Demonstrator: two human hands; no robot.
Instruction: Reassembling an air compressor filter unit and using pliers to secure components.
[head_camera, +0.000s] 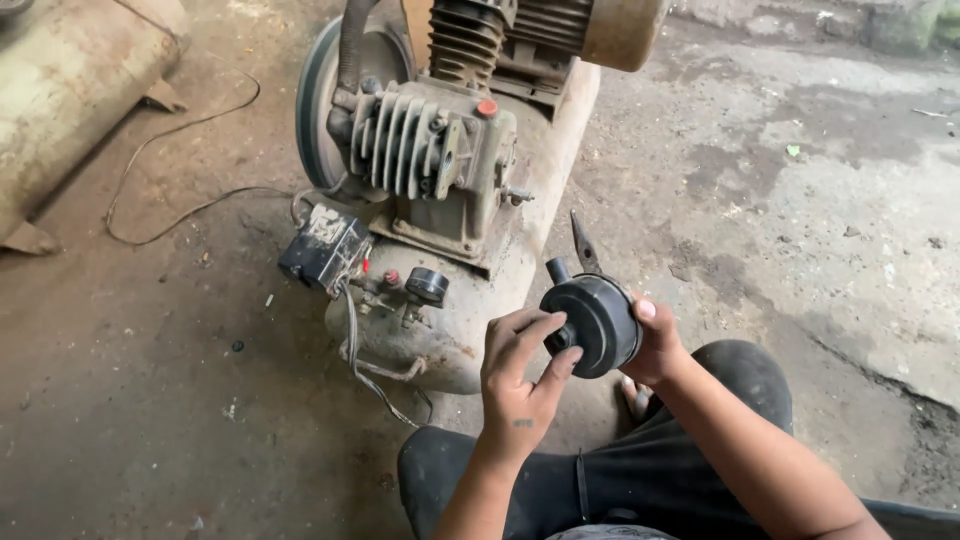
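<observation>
My right hand (655, 345) grips a round black filter housing (598, 318) from behind, its short tube pointing up. My left hand (520, 375) touches the housing's front face, thumb and forefinger pinched on a small centre piece. Both hands are above my knees in dark trousers (560, 480). Just ahead stands a dirty air compressor (440, 190) with a finned cylinder head, a belt wheel, a black switch box (322, 245) and a small gauge (427, 285) on its tank.
Pliers (583, 245) lie on the tank near the housing. A second cream tank (70, 90) lies at the far left. A thin cable (170, 170) loops over the dirt floor. Cracked concrete (830, 200) spreads to the right.
</observation>
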